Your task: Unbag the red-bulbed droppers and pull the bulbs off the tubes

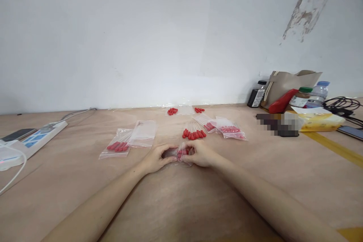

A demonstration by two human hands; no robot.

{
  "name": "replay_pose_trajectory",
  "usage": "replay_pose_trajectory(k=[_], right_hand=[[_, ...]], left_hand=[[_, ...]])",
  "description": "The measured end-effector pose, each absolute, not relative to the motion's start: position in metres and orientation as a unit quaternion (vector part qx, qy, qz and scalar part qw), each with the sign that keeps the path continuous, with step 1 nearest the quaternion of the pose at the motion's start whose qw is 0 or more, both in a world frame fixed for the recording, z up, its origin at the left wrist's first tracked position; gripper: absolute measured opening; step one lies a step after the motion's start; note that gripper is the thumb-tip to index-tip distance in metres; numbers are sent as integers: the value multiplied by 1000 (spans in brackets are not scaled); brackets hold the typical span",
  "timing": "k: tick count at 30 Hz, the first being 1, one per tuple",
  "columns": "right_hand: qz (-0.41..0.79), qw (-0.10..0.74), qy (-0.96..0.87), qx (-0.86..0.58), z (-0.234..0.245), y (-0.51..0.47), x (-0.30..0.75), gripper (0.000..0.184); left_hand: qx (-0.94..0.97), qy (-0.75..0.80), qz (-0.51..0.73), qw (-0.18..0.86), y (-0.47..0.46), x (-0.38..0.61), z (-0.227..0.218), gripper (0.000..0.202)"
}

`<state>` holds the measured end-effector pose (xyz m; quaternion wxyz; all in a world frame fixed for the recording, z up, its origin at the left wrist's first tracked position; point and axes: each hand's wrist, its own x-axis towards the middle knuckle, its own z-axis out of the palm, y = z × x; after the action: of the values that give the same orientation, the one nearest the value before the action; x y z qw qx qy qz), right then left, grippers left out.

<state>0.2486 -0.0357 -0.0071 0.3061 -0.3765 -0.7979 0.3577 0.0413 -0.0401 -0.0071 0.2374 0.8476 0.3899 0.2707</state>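
Note:
Close in front of me, a small clear plastic bag [182,154] with red-tipped sticks inside is held between both hands. My left hand [155,159] pinches its left end between thumb and fingers. On the right end, around the red tips, the fingers of my right hand [202,154] are closed. Just beyond the hands lies a fan of loose red-tipped sticks [194,134], tips toward me. Left of them rests a stack of flat clear zip bags [142,133], overlapping a filled bag [117,146]. More filled bags [229,128] lie to the right.
Two clusters of red tips [172,111] lie at the back by the wall. At left are a power strip [42,141] and a phone [19,135]. On the right stand a dark bottle [256,96], a beige bag [292,83], a tissue pack [321,121] and black cables [344,105].

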Motion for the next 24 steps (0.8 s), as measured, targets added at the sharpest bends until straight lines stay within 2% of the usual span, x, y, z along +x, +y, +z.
replay_pose_trajectory(k=[3, 10, 17, 24], right_hand=[[420, 318, -754, -392, -7, -32, 251, 18], [577, 288, -633, -430, -4, -20, 268, 32], [622, 286, -624, -378, -5, -20, 274, 48], [630, 285, -633, -348, -2, -18, 285, 43]], left_hand=[[846, 395, 269, 237, -39, 41, -9, 41], [847, 400, 261, 233, -39, 40, -9, 41], [841, 414, 264, 228, -39, 40, -11, 42], [844, 408, 261, 232, -39, 40, -10, 41]])
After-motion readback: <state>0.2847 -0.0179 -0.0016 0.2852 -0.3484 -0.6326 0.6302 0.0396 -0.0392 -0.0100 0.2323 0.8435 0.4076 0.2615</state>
